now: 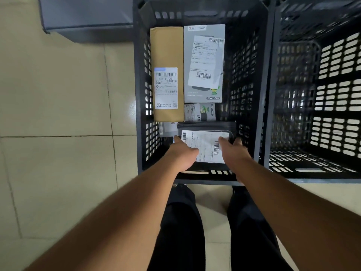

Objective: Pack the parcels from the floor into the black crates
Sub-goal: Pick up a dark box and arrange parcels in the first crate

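both hands reach forward and down, left hand and right hand side by side.

Two crates, five parcels

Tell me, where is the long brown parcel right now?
The long brown parcel lies inside the left black crate, against its left wall, beside the grey box.

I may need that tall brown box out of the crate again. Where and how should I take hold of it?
Probably by its two short ends, from above. The brown box lies flat, with the crate wall along its left long side and the grey box close against its right, so there is little finger room on the long sides.
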The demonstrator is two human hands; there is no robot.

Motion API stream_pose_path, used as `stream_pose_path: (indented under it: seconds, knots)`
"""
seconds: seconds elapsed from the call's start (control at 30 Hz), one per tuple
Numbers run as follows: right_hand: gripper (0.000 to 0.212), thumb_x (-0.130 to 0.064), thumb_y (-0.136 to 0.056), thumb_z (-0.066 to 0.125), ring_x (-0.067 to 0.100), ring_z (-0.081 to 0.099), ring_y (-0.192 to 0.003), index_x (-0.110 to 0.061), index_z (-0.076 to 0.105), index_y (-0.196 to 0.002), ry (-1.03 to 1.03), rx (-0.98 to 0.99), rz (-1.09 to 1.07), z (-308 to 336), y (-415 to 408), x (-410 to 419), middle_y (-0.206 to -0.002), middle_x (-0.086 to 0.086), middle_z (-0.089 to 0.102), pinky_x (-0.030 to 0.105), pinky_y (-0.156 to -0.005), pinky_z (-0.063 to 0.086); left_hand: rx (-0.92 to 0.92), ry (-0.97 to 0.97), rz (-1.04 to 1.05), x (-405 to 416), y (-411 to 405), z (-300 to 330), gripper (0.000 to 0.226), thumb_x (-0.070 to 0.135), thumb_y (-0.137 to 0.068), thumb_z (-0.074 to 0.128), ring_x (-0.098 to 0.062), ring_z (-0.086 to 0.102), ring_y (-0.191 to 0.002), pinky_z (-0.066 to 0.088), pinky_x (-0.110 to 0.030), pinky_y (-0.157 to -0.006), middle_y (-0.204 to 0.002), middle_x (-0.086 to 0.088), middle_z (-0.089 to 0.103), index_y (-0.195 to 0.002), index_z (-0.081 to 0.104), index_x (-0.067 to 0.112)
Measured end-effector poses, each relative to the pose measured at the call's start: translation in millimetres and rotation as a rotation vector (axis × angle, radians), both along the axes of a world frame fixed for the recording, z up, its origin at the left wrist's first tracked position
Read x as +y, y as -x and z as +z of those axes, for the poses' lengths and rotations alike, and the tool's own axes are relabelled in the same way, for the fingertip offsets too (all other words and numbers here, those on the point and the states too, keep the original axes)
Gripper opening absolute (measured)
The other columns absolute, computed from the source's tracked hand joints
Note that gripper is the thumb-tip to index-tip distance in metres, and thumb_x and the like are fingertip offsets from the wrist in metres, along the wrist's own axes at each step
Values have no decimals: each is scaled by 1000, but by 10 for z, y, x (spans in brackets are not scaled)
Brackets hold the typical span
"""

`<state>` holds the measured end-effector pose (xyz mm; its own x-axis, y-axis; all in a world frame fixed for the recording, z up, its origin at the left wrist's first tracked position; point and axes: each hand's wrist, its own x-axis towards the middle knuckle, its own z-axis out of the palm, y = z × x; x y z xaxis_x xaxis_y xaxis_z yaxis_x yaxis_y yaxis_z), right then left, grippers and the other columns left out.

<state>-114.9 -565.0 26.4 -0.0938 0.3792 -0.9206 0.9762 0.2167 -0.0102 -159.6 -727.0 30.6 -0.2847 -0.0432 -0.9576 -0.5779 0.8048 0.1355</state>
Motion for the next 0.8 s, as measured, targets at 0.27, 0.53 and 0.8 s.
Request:
stream_pose_path:
  seconds: [0.27,0.53,0.8]
  knots:
    - [81,-66,-93,41,40,29,-145,-32,8,-159,162,42,-117,-228,25,-282,-166,7,17,56,-113,29,22,74,31,-331,29,-222,85,31,-97,57,-20,68,-73,49,-26,-45,-150,-16,49,-161,3,21]
    - [87,-70,-81,44,39,40,-139,-30,22,-155,244,44,-178,-401,96,-528,-156,9,36,58,-113,35,242,37,-354,-547,-261,-236,94,28,-98,57,-25,-4,-157,11,-48,-124,-170,6,-18,-162,-11,25]
    - [84,-70,-80,45,37,38,-141,-36,24,-154,285,14,-240,-553,173,-512,-158,6,36,61,-113,34,64,55,-639,-560,-25,-357,91,19,-100,51,-22,-16,-156,10,-52,-125,-166,1,-31,-161,-15,15]
